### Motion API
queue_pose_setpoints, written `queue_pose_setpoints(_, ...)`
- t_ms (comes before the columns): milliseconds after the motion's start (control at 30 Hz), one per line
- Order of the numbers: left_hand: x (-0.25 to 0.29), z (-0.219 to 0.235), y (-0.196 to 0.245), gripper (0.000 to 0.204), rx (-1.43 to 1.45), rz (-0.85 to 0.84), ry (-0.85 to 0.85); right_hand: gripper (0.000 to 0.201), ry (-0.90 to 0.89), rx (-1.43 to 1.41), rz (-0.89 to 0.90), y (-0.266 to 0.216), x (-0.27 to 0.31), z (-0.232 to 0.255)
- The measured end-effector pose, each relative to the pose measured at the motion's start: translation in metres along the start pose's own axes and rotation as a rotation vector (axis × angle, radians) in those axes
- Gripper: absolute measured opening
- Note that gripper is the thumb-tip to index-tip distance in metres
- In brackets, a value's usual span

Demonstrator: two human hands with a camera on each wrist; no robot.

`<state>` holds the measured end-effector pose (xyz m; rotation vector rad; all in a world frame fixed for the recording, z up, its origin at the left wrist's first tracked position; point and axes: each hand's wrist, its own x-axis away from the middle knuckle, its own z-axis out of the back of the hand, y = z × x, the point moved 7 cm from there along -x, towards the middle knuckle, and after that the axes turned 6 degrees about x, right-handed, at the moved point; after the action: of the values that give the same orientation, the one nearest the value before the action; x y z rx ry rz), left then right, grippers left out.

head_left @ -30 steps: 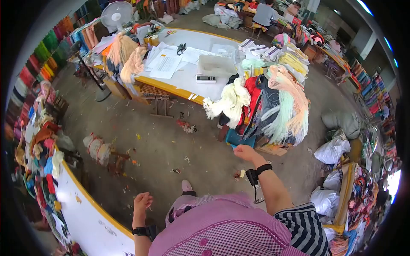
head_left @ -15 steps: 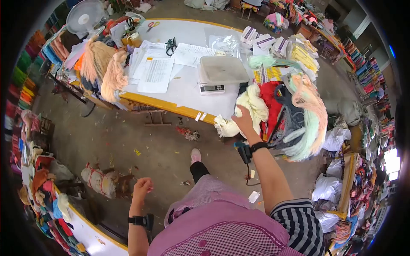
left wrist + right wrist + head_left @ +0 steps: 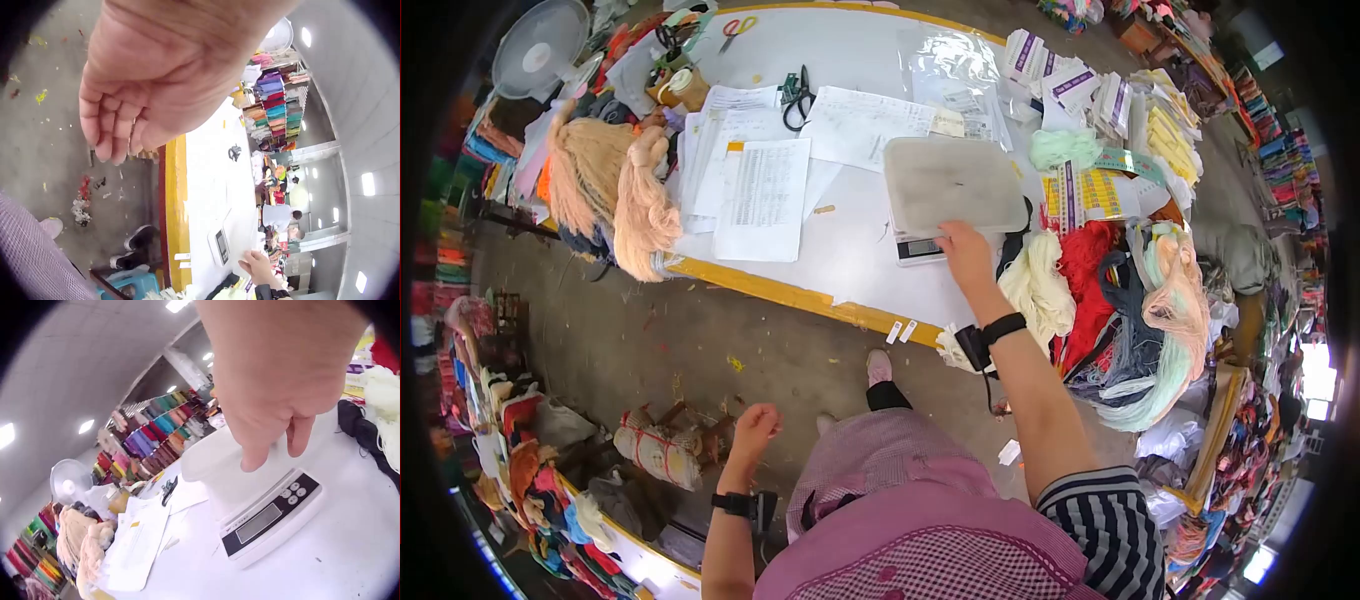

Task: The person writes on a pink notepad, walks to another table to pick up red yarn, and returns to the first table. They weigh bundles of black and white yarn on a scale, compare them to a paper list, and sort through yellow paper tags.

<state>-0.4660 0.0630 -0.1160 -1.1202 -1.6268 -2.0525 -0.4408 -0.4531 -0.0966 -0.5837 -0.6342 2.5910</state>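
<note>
A digital scale (image 3: 272, 519) with a small display and round buttons sits on the white table, and a translucent plastic tray (image 3: 953, 185) rests on top of it. My right hand (image 3: 968, 258) is over the scale's front, fingertips right at the tray's near rim. In the right wrist view its fingers (image 3: 253, 457) point down just above the scale. My left hand (image 3: 755, 430) hangs beside my body, away from the table, its fingers loosely bent and holding nothing; the left wrist view shows its palm side.
Papers (image 3: 762, 200) and black scissors (image 3: 798, 100) lie left of the scale. Peach yarn hanks (image 3: 595, 180) hang at the table's left end. Cream yarn (image 3: 1040, 290), red yarn (image 3: 1085, 275) and other hanks crowd the right end. A wrapped bundle (image 3: 658, 448) is on the floor.
I have come closer to the table. My right hand went from in front of the table, past the cream yarn, forward to the scale and tray. My left hand stays low.
</note>
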Motion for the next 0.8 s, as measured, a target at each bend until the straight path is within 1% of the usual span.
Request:
queue_pose_setpoints(67,-0.025,-0.02,0.008,0.015,-0.035,-0.013,-0.136,0.025,-0.04,0.068,0.01,-0.02,0.003,-0.012)
queue_pose_setpoints(100,-0.036,-0.027,0.014,0.015,-0.041,-0.006,-0.145,0.025,-0.041,0.073,-0.002,-0.03,0.0,-0.015)
queue_pose_setpoints(167,-0.057,-0.046,0.029,0.015,-0.189,-0.021,-0.199,0.025,-0.222,0.153,-0.033,-0.048,-0.002,-0.029)
queue_pose_setpoints(200,-0.065,-0.054,0.04,0.015,-0.199,-0.016,-0.207,0.025,-0.221,0.154,-0.047,-0.055,-0.003,-0.03)
queue_pose_setpoints(267,-0.075,-0.076,0.067,0.014,-0.256,-0.094,-0.291,0.026,-0.075,0.082,-0.078,-0.064,-0.003,-0.018)
queue_pose_setpoints(300,-0.083,-0.082,0.073,0.014,-0.266,-0.089,-0.302,0.026,-0.074,0.086,-0.092,-0.064,0.005,-0.011)
queue_pose_setpoints(367,-0.102,-0.099,0.087,0.016,-0.325,-0.161,-0.385,0.035,-0.004,-0.126,-0.174,-0.05,0.024,0.011)
queue_pose_setpoints(400,-0.113,-0.108,0.09,0.016,-0.328,-0.157,-0.395,0.035,-0.003,-0.12,-0.183,-0.039,0.032,0.015)
queue_pose_setpoints(467,-0.128,-0.134,0.097,0.024,-0.42,-0.295,-0.484,0.044,-0.048,-0.162,-0.517,0.019,0.063,0.002)
queue_pose_setpoints(500,-0.134,-0.148,0.101,0.03,-0.413,-0.318,-0.494,0.053,-0.021,0.011,-0.412,0.042,0.069,-0.01)
queue_pose_setpoints(533,-0.14,-0.164,0.105,0.036,-0.41,-0.342,-0.49,0.058,-0.02,-0.025,-0.479,0.059,0.069,-0.02)
queue_pose_setpoints(567,-0.155,-0.176,0.105,0.047,-0.588,-0.476,-0.492,0.063,0.03,0.082,-0.383,0.075,0.068,-0.034)
queue_pose_setpoints(600,-0.16,-0.191,0.112,0.061,-0.564,-0.405,-0.493,0.066,-0.084,0.063,-0.451,0.083,0.063,-0.039)
queue_pose_setpoints(633,-0.169,-0.202,0.118,0.067,-0.556,-0.473,-0.473,0.065,-0.098,-0.005,-0.413,0.084,0.057,-0.041)
queue_pose_setpoints(667,-0.177,-0.212,0.122,0.073,-0.547,-0.541,-0.462,0.063,-0.198,-0.115,-0.483,0.08,0.051,-0.041)
queue_pose_setpoints(700,-0.183,-0.22,0.126,0.076,-0.503,-0.533,-0.46,0.061,-0.13,-0.155,-0.416,0.076,0.052,-0.043)
queue_pose_setpoints(767,-0.191,-0.231,0.138,0.079,-0.466,-0.52,-0.442,0.062,-0.146,-0.188,-0.396,0.065,0.054,-0.041)
queue_pose_setpoints(800,-0.192,-0.239,0.142,0.08,-0.379,-0.487,-0.533,0.062,-0.156,-0.208,-0.392,0.058,0.057,-0.041)
